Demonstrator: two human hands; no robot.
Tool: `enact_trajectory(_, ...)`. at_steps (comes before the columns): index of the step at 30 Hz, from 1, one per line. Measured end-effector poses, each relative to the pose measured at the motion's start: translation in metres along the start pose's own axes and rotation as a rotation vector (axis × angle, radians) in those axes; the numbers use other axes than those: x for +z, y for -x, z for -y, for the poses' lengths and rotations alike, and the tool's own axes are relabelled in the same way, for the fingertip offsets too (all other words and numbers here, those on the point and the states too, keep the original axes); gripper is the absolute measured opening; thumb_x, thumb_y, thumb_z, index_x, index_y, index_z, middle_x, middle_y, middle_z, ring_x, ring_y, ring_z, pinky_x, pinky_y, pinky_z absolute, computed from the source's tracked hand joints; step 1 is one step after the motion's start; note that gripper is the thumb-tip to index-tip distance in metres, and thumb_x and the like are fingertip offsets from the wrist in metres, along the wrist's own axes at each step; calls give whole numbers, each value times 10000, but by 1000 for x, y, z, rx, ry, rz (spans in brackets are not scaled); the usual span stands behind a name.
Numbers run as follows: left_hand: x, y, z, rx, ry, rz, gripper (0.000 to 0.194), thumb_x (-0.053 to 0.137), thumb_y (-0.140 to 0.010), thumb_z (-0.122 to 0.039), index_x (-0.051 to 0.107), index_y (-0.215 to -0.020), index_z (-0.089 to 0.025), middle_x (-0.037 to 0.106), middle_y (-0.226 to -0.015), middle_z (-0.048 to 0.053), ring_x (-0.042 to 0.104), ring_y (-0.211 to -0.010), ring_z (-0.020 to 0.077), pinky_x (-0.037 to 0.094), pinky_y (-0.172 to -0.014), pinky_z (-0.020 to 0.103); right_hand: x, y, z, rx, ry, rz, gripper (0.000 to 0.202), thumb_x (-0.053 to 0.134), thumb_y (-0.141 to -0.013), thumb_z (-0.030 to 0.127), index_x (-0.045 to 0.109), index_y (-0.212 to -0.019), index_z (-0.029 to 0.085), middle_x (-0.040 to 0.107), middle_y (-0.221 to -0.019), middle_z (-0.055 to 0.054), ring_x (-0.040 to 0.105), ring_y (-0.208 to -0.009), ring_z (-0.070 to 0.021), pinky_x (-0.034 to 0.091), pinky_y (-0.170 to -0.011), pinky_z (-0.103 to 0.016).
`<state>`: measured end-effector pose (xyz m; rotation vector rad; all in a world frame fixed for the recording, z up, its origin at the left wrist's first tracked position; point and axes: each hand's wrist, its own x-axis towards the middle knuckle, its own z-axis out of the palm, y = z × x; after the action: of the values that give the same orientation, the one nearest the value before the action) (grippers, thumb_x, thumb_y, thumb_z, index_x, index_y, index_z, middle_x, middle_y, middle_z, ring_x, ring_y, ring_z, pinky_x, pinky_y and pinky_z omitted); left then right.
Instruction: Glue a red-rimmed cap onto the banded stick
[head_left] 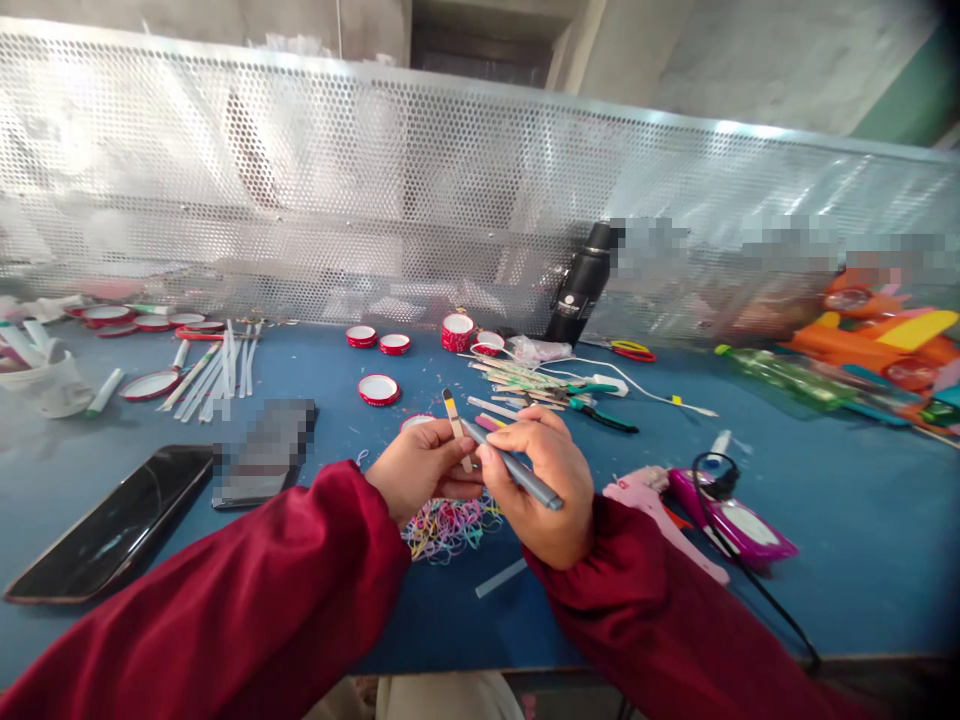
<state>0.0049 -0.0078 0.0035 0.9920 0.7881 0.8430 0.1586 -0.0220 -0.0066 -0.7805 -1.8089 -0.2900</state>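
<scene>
My left hand [427, 462] pinches a small wooden stick [453, 415] with a yellow band and a black tip, held upright and slightly tilted. My right hand [551, 480] is closed around a grey marker pen [521, 474], its front end pointing at the stick and close to it. Beneath both hands lies a pile of colourful rubber bands [450, 528]. A translucent glue stick [501, 578] rests near the table's front edge.
Two phones [112, 525] lie at the left. Red lids [379, 389], wooden sticks [517, 382], green-handled pliers [604, 413] and a black bottle [579, 290] stand or lie beyond my hands. A pink glue gun [660, 510] and green plastic bottle [787, 375] are at the right.
</scene>
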Motion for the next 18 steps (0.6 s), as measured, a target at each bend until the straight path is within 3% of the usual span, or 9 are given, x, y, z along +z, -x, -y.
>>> enact_trajectory(18, 0, 0, 0, 2, 3, 0, 270, 741, -731, -362, 637, -835, -136, 651, -737, 30, 648, -661, 125, 551, -740, 314, 0, -1, 0, -4, -1, -3, 169, 640, -757, 131, 560, -858, 239, 666, -747, 8, 677, -778, -201, 471, -895, -443)
